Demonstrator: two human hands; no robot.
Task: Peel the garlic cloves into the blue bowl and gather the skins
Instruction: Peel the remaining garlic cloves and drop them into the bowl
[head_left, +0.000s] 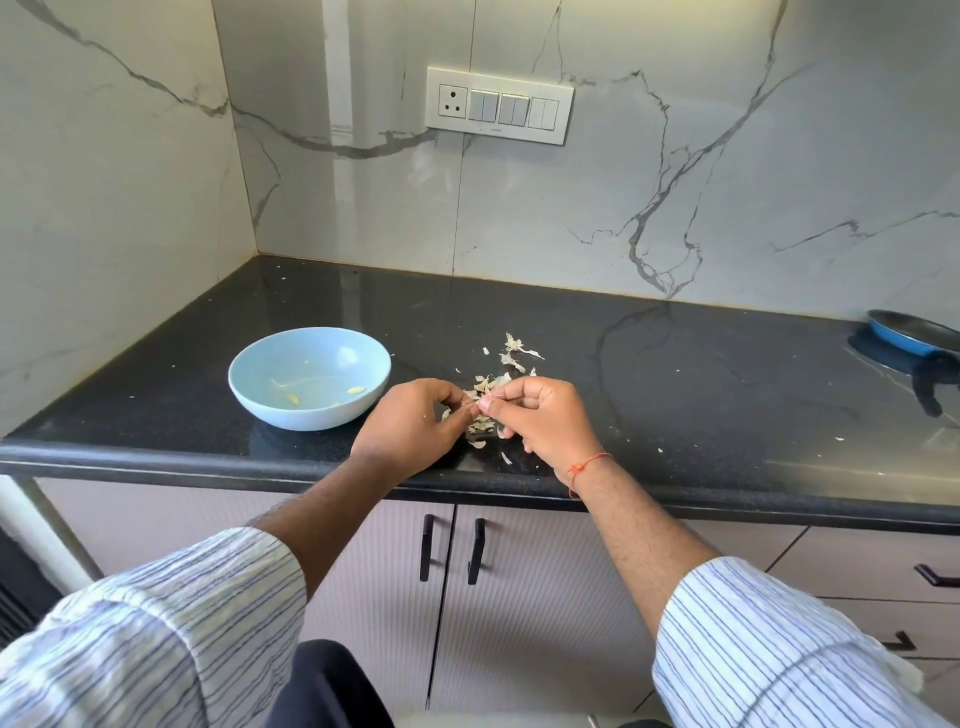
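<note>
A light blue bowl (270, 358) stands on the black counter, left of my hands, with a few peeled garlic cloves (356, 390) inside. My left hand (410, 423) and my right hand (543, 418) meet fingertip to fingertip just above the counter and pinch a small garlic clove (480, 404) between them; the clove is mostly hidden by my fingers. Dry garlic skins (511, 358) lie scattered on the counter under and behind my hands.
The black counter (675, 395) ends in a rounded front edge just below my wrists. A blue pan (906, 335) sits at the far right. Marble walls close off the back and left. Cabinet doors with black handles (426, 548) are below.
</note>
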